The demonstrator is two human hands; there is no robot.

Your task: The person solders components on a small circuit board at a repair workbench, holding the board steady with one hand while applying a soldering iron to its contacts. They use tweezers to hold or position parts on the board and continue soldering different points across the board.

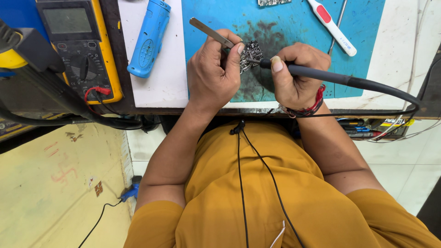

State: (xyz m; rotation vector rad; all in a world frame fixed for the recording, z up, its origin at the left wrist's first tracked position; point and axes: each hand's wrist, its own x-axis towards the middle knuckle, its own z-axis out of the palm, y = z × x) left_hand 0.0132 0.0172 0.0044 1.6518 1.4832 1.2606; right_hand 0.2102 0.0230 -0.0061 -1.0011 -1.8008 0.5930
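Note:
My left hand (pixel 213 73) grips metal tweezers (pixel 209 31), their tips hidden behind my fingers at a small dark circuit board (pixel 250 53). The board lies on a stained blue mat (pixel 285 27). My right hand (pixel 296 76) holds a black soldering iron (pixel 317 73) like a pen, its tip touching the board's near edge. The iron's thick black cable (pixel 390 89) curves off to the right. A red and black thread band circles my right wrist.
A yellow multimeter (pixel 78 46) with a red lead sits at the left. A blue handheld tool (pixel 149 36) lies on the white board. A white and red tool (pixel 330 25) rests on the mat's far right. Cables run along the bench edge.

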